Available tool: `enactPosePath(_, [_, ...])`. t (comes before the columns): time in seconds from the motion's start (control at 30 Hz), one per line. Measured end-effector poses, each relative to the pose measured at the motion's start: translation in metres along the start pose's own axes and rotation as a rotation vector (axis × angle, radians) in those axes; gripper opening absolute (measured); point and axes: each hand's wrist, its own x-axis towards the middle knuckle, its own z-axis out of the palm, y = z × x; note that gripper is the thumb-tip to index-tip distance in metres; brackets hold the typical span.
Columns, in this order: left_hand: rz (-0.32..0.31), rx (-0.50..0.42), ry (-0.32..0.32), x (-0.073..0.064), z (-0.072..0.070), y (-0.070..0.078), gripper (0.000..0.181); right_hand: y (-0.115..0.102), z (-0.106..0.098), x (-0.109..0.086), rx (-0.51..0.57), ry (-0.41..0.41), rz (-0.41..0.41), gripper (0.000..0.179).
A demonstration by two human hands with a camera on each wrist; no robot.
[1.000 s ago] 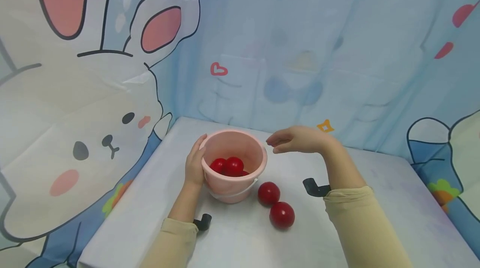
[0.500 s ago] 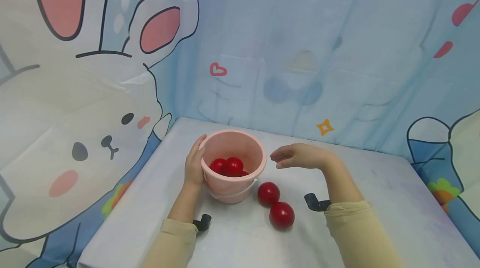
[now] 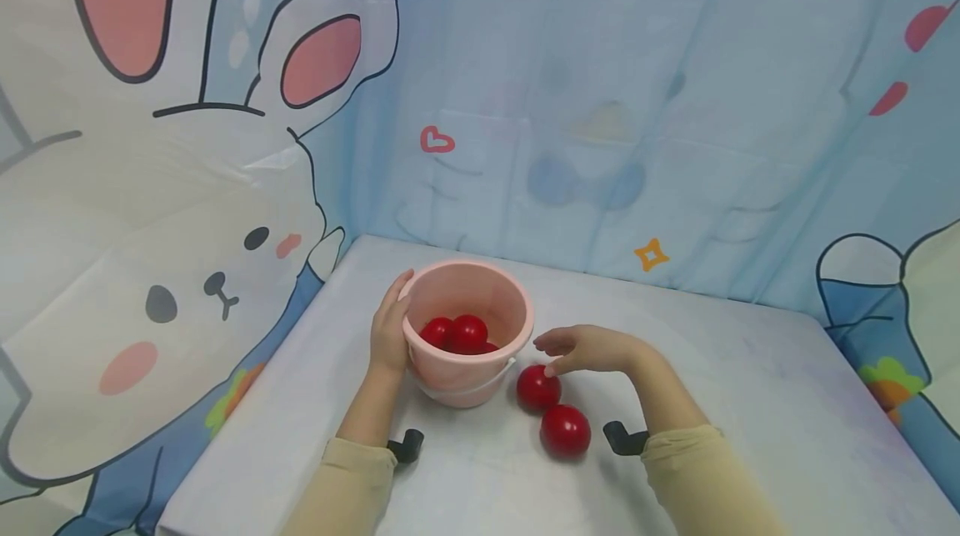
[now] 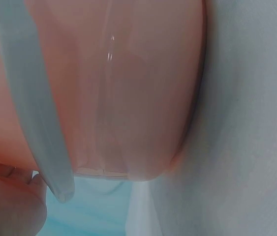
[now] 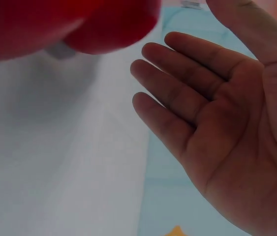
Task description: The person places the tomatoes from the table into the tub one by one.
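Observation:
A pink bucket [image 3: 467, 382] with a pale handle stands upright on the table, several red balls [image 3: 467, 334] inside it. My left hand [image 3: 388, 336] holds the bucket's left side at the rim; in the left wrist view only part of that hand [image 4: 13, 201] shows beside the bucket wall. Two more red balls lie on the table right of the bucket, a nearer one [image 3: 566, 432] and a farther one [image 3: 537, 388]. Over the farther ball hovers my right hand [image 3: 596, 348], fingers extended and thumb apart, its palm [image 5: 231, 132] holding nothing.
The white-covered table [image 3: 750, 403] reaches to a blue printed curtain [image 3: 600, 102] at the back. A cartoon rabbit print [image 3: 187, 227] covers the cloth on the left. A black wrist mount [image 3: 625, 439] sticks out from the right sleeve.
My right hand has come down from beside the bucket's rim to just above the farther loose ball. The left hand, the bucket and the balls have stayed in place.

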Motion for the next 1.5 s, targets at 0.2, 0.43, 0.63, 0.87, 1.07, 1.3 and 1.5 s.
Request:
enactPosePath(0.2, [0.008,0.008,-0.002,0.0,0.0,-0.003,0.041,0.009,0.014,0.004,0.037,-0.007,-0.006,0.066])
enactPosePath(0.43, [0.015,0.02,-0.002,0.001,0.0,-0.004,0.041,0.016,0.024,0.007,0.041,0.024,0.006,0.066])
enactPosePath(0.63, [0.02,0.031,0.009,0.002,0.0,-0.003,0.041,0.02,0.029,0.008,0.038,0.028,0.02,0.064])
enactPosePath(0.87, [0.011,0.022,0.011,0.002,0.001,-0.002,0.041,0.021,0.032,0.006,0.047,0.03,0.0,0.065])
enactPosePath(1.07, [0.004,0.02,0.009,0.001,0.001,-0.002,0.041,0.022,0.035,0.005,0.06,0.042,-0.013,0.064])
enactPosePath(1.3, [0.009,0.019,0.013,0.0,0.001,-0.001,0.043,0.024,0.035,0.006,0.032,0.053,-0.047,0.061])
enactPosePath(1.5, [0.008,0.012,0.008,0.0,0.001,-0.001,0.043,0.021,0.029,0.004,0.022,0.066,-0.06,0.06])
